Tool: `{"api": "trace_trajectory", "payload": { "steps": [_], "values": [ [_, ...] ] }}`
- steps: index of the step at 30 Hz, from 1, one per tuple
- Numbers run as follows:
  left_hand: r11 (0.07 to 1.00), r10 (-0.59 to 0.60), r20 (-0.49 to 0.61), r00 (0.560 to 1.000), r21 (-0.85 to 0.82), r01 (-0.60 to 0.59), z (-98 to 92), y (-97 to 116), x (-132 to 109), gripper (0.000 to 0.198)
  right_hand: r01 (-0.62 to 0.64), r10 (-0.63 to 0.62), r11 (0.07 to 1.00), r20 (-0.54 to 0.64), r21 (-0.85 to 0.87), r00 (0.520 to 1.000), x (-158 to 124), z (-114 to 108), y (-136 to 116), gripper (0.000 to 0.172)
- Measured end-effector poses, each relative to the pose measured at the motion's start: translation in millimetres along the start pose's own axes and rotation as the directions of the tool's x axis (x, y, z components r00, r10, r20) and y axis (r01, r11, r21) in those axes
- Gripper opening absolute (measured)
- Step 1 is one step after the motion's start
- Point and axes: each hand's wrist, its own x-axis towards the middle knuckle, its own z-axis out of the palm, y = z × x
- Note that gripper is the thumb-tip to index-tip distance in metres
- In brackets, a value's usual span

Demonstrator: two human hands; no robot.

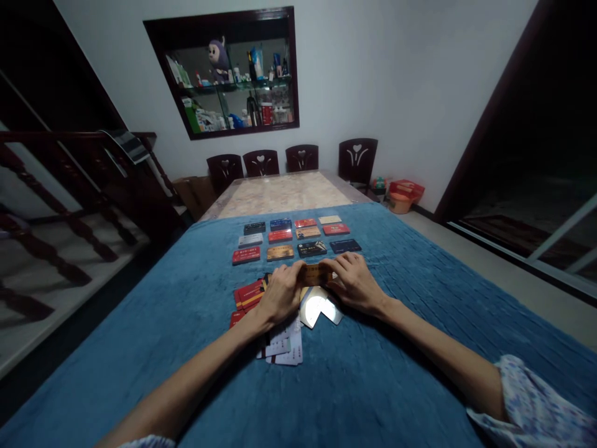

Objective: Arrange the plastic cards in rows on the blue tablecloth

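Note:
Both hands hold one gold card [314, 274] by its ends, just above a blue cloth [396, 348] spread over the table. My left hand [281, 293] pinches the card's left end and my right hand [353, 282] pinches its right end. Under and near the hands lies a loose heap of cards [285, 343], red ones at the left, white and shiny ones in the middle. Beyond the hands several cards are laid out in neat rows [293, 238], red, blue, gold, black and grey.
Past the cloth the bare marble tabletop [284, 193] runs to several dark wooden chairs [302, 157] at the wall. A wall niche with bottles and a plush toy [219, 59] hangs above. A stair railing [69, 186] stands left, red tubs [403, 193] on the floor right.

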Motion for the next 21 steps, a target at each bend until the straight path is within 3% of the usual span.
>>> {"api": "trace_trajectory", "payload": {
  "steps": [10, 21],
  "values": [
    [0.996, -0.009, 0.054, 0.999, -0.093, 0.014, -1.9, -11, 7, 0.052, 0.012, -0.007, 0.994, 0.054, -0.106, 0.999, 6, -1, 1, 0.047],
    [0.997, -0.064, 0.142, 0.988, -0.037, 0.070, -14.3, -17, 11, 0.051, 0.042, -0.024, 0.992, 0.151, -0.118, 0.988, 22, 1, 3, 0.046]
  ]
}}
